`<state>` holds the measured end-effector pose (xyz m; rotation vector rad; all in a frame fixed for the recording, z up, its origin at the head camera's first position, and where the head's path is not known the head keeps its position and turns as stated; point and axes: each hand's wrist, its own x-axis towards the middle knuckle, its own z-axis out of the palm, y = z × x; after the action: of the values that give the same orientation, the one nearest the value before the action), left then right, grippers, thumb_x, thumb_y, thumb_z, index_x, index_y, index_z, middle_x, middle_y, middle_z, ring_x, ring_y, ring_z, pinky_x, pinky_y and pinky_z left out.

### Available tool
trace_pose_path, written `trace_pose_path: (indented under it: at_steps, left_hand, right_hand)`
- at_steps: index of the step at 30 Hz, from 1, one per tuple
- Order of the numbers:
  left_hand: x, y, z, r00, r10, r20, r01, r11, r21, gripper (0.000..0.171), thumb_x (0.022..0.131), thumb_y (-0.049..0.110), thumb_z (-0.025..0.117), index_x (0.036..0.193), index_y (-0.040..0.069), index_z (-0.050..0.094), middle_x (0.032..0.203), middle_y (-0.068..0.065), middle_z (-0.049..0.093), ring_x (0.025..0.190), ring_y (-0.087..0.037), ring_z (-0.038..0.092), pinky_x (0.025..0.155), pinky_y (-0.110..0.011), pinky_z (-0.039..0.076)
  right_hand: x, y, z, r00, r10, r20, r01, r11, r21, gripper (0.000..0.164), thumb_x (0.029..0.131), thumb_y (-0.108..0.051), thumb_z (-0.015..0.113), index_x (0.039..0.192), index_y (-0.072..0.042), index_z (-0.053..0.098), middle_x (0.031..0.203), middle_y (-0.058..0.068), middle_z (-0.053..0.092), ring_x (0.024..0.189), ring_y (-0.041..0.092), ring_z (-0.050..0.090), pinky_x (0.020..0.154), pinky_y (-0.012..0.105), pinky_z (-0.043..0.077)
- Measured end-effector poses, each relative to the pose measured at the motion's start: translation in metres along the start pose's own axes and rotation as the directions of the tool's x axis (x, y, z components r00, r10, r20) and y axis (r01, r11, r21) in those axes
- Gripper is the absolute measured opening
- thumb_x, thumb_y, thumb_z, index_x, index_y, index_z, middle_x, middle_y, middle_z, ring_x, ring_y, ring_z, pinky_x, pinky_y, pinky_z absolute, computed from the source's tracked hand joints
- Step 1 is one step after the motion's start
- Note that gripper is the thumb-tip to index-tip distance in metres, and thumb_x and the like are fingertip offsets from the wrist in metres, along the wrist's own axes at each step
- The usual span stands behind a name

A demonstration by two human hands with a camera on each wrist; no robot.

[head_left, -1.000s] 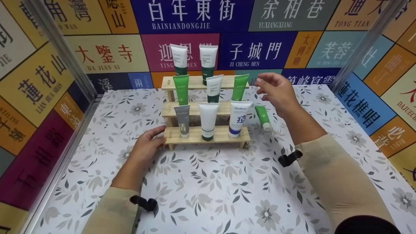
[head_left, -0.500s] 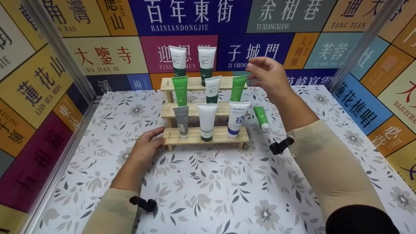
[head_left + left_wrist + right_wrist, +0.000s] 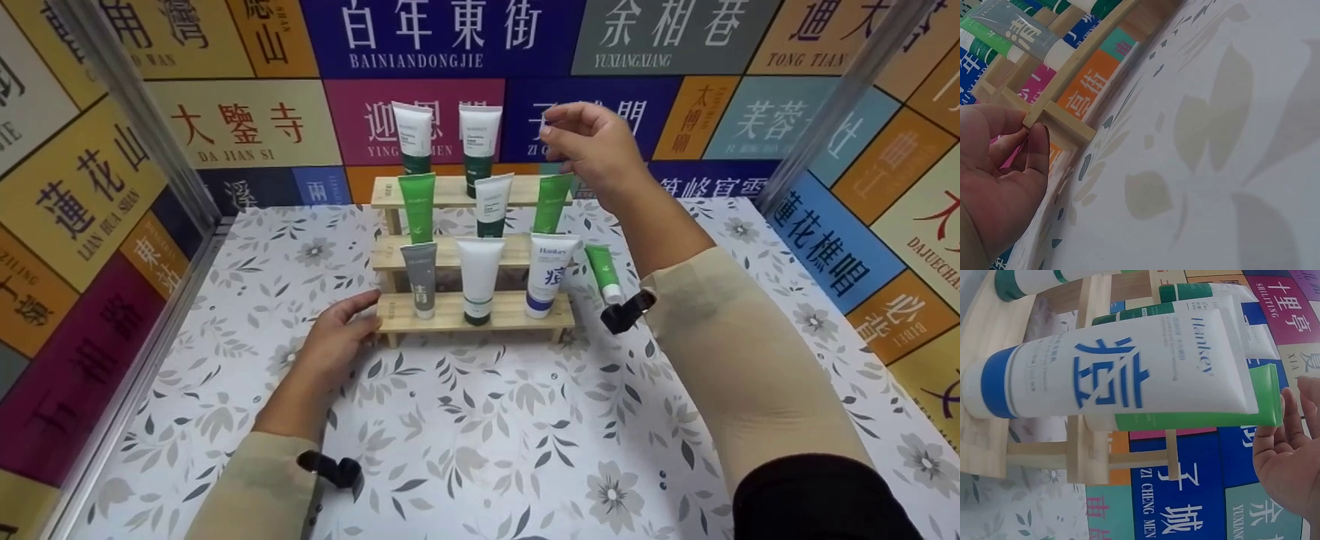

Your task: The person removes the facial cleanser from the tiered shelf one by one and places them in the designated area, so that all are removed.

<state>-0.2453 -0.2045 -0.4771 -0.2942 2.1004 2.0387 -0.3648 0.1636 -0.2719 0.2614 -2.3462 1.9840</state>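
A three-tier wooden display rack (image 3: 510,322) stands on the table with squeeze tubes upright on its steps. My left hand (image 3: 343,337) pinches the left end of the bottom step; the left wrist view shows the thumb and fingers on that wooden corner (image 3: 1036,112). My right hand (image 3: 596,150) is raised at the top step's right end, fingers loosely bent, nothing seen in them. Nearest to it are a green tube (image 3: 552,204) on the middle step and a white-and-green tube (image 3: 480,142) on the top step. In the right wrist view, a white-and-blue tube (image 3: 1157,365) fills the foreground.
Another green tube (image 3: 603,271) lies on the table to the right of the rack. On the bottom step are a grey tube (image 3: 421,277) and a white tube (image 3: 480,274). Patterned panels (image 3: 247,124) with Chinese lettering enclose the back and sides.
My right hand has moved left and upward, from beside the rack's right end to over it. The left hand stays on the bottom step.
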Motion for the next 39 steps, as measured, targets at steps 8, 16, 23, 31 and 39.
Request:
trace_pose_path:
  at_steps: [8,16,23,31,39]
  left_hand:
    - [0.002,0.000,0.001,1.000,-0.001,-0.015,0.001,1.000,-0.023,0.053,0.106,0.011,0.060,0.159,0.015,0.052,0.159,-0.006,0.058,0.123,-0.012,0.067,0.100,-0.024,0.054]
    - [0.003,-0.003,0.002,0.999,0.036,-0.018,-0.038,0.996,-0.076,0.054,0.105,0.007,0.060,0.158,0.010,0.052,0.157,-0.011,0.058,0.107,-0.008,0.069,0.089,-0.023,0.056]
    - [0.002,-0.002,0.002,1.000,0.025,-0.011,-0.025,0.997,-0.079,0.053,0.106,0.009,0.060,0.158,0.011,0.052,0.156,-0.010,0.059,0.115,-0.010,0.069,0.094,-0.024,0.055]
    - [0.002,-0.001,0.002,1.000,0.011,-0.015,-0.012,0.995,-0.103,0.053,0.105,0.008,0.061,0.157,0.011,0.054,0.155,-0.010,0.060,0.111,-0.010,0.070,0.092,-0.025,0.056]
    - [0.003,-0.004,0.001,1.000,0.006,-0.021,-0.009,0.993,-0.120,0.052,0.104,0.008,0.062,0.155,0.012,0.056,0.151,-0.011,0.063,0.107,-0.010,0.071,0.088,-0.023,0.056]
  right_hand:
    - [0.009,-0.019,0.007,0.998,0.033,0.048,-0.032,0.999,-0.031,0.028,0.100,-0.022,0.076,0.128,-0.019,0.071,0.119,-0.002,0.072,0.102,0.020,0.068,0.086,0.032,0.056]
    - [0.018,-0.024,0.017,0.992,0.055,0.109,-0.045,0.995,-0.094,0.030,0.100,-0.022,0.076,0.130,-0.021,0.071,0.122,-0.003,0.071,0.106,0.018,0.068,0.092,0.034,0.056]
    - [0.028,-0.026,0.024,0.989,0.077,0.130,-0.062,0.991,-0.115,0.032,0.100,-0.020,0.076,0.131,-0.022,0.070,0.121,-0.003,0.071,0.111,0.019,0.068,0.098,0.036,0.056]
    - [0.037,-0.027,0.034,0.979,0.101,0.176,-0.074,0.986,-0.152,0.036,0.100,-0.018,0.076,0.135,-0.022,0.069,0.129,0.000,0.071,0.116,0.021,0.068,0.103,0.040,0.056]
    - [0.042,-0.026,0.041,0.971,0.142,0.193,-0.102,0.973,-0.206,0.036,0.099,-0.014,0.076,0.134,-0.020,0.068,0.130,0.000,0.072,0.118,0.024,0.070,0.099,0.037,0.057]
